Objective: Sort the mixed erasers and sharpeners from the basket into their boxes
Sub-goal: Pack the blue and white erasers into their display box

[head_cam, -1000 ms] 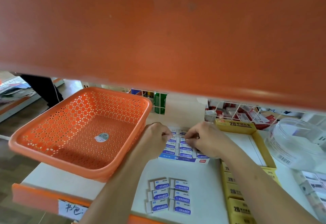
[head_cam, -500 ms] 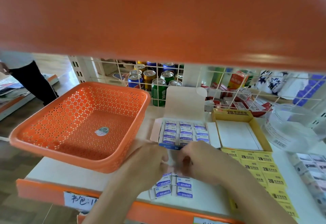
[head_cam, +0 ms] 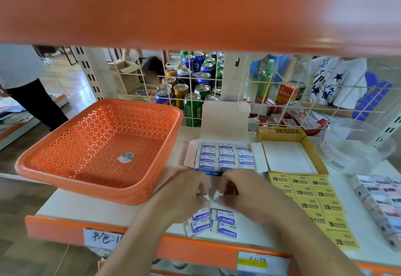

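Left hand (head_cam: 186, 191) and right hand (head_cam: 247, 191) curl, fingertips (head_cam: 205, 196) nearly meeting, over loose erasers (head_cam: 225, 220) at the shelf (head_cam: 86, 207) front; grip unclear. The box (head_cam: 225, 156) lies just beyond, equally near both.

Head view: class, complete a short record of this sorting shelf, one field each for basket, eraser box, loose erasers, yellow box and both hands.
basket: orange, left on the shelf, only a sticker inside
eraser box: open, flap up, packed erasers in three columns
loose erasers: four visible by the front edge, partly under the hands
yellow box: open, right of the eraser box, white inside
left hand: fingers curled over the loose erasers; grip hidden
right hand: likewise, fingertips near the left hand's
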`<state>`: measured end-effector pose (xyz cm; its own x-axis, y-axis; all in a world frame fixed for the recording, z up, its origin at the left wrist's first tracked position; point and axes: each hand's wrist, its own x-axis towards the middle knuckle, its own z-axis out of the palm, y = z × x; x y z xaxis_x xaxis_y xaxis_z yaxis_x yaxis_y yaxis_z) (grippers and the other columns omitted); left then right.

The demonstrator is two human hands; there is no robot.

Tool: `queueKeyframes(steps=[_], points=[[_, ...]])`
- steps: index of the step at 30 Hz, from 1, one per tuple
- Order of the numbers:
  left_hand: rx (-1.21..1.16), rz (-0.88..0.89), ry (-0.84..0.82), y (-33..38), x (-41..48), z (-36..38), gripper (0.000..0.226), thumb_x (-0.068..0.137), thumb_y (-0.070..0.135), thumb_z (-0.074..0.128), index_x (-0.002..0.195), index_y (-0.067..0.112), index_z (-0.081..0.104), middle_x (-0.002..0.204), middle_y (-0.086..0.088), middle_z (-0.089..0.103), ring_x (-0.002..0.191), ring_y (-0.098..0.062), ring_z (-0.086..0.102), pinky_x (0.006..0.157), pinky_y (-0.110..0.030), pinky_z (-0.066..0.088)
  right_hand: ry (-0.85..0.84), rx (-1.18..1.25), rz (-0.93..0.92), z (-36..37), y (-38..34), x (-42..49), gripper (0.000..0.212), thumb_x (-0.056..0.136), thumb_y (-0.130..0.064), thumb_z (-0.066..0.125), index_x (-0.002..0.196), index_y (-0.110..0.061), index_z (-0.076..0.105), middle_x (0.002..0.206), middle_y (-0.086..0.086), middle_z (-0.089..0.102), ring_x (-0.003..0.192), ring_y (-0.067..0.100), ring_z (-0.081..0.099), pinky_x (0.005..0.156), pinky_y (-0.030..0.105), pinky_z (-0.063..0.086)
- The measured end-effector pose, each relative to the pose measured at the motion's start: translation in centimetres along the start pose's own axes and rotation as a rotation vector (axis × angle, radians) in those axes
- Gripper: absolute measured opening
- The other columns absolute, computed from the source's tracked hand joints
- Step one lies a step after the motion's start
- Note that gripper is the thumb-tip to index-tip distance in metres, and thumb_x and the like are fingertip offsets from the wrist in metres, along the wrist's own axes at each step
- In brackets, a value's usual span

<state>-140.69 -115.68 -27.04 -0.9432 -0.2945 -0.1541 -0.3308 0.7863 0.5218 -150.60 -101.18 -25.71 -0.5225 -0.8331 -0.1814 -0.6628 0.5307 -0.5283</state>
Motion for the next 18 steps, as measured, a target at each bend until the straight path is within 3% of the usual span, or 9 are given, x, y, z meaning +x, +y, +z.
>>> queueKeyframes(steps=[4,8,10,14,18], points=[[-0.104,0.051,0.107,0.2,0.6,-0.4,0.014,0.086,0.026,0.07,0.084,0.027,0.056,0.082,0.009,0.062,0.074,-0.004,0.062,0.07,-0.022,0.054,0.214,0.061,0.015,-1.9,0.7,0.8,0.008,0.089,-0.03,0.062,0.085,-0.027,0.056,0.08,-0.012,0.057,0.071,0.002,0.051,0.057,0.014,0.037],[-0.094,0.114,0.389,0.7,2.3,-1.6,0.011,0.087,0.019,0.068,0.098,0.019,0.065,0.088,0.007,0.066,0.079,-0.005,0.061,0.078,-0.027,0.054,0.364,0.088,0.069,-3.9,1.3,3.5,0.007,0.093,-0.028,0.059,0.098,-0.023,0.06,0.082,-0.014,0.056,0.068,-0.002,0.049,0.051,0.009,0.037],[-0.081,0.124,0.45,1.0,3.4,-1.9,0.014,0.089,0.016,0.065,0.102,0.018,0.065,0.092,0.004,0.069,0.079,-0.008,0.064,0.077,-0.028,0.056,0.361,0.041,0.097,-4.2,1.6,5.2,0.015,0.095,-0.022,0.056,0.107,-0.019,0.063,0.093,-0.007,0.061,0.076,0.003,0.053,0.061,0.012,0.039],[0.002,0.112,0.498,1.0,5.9,-1.9,0.016,0.092,0.015,0.06,0.106,0.018,0.067,0.098,0.0,0.072,0.081,-0.012,0.067,0.075,-0.032,0.058,0.276,-0.051,0.146,-3.8,2.0,7.2,0.022,0.096,-0.017,0.052,0.114,-0.017,0.065,0.112,0.001,0.066,0.099,0.017,0.059,0.09,0.033,0.049],[0.072,0.062,0.491,1.2,7.7,-2.0,0.015,0.093,0.018,0.058,0.105,0.018,0.068,0.095,0.0,0.071,0.078,-0.013,0.065,0.074,-0.029,0.057,0.218,-0.019,0.141,-3.8,2.4,7.4,0.02,0.095,-0.018,0.055,0.11,-0.018,0.068,0.111,-0.002,0.067,0.1,0.014,0.059,0.093,0.036,0.05]])
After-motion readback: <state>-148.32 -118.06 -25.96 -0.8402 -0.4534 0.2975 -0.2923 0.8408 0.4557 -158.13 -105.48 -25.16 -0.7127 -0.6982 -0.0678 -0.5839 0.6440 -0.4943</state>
